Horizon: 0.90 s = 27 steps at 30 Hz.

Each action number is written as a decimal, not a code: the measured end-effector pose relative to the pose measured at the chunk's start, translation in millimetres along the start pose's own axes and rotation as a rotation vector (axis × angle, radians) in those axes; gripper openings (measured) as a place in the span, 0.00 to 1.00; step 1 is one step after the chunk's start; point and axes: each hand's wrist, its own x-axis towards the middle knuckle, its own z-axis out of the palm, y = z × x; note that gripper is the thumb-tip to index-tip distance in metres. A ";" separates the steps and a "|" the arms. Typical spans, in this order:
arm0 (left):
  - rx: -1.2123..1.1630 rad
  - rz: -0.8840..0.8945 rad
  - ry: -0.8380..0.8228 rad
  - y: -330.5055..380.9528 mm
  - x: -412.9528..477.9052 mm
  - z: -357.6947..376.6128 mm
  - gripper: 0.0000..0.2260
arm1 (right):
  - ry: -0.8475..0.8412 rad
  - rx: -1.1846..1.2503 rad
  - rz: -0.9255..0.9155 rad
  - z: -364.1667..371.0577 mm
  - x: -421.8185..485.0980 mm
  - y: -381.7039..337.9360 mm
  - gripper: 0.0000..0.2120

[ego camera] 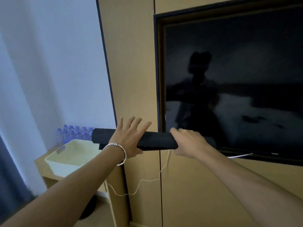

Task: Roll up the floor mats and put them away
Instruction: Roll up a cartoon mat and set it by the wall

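Facing a tan wood-panelled wall [136, 71] with a dark, switched-off screen [237, 82] set into it at right; pale blue wall and curtain at left. Low wooden surface [41, 163] at lower left carries a cream perforated basket [72, 156], and behind it a cluster of clear water bottles [73, 133] (caps bluish in this light). Thin white cable [139, 184] droops down the panelling below the screen.

Rolled black mat [155, 140] held up in the air in front of the wall, at about the level of the screen's lower edge. Long axis near horizontal, running left to right, right end dipping slightly; left end points toward the bottles, right end overlaps the screen's lower left corner.

Left hand [129, 138], bangle [118, 153] on the wrist, lies flat against the roll with fingers spread wide, thumb underneath. Right hand [188, 141] is curled around the roll, gripping it near the right end.
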 end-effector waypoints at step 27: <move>-0.386 0.452 -0.551 92.0 52.2 361.8 0.32 | -0.658 0.173 0.101 315.6 54.8 44.4 0.17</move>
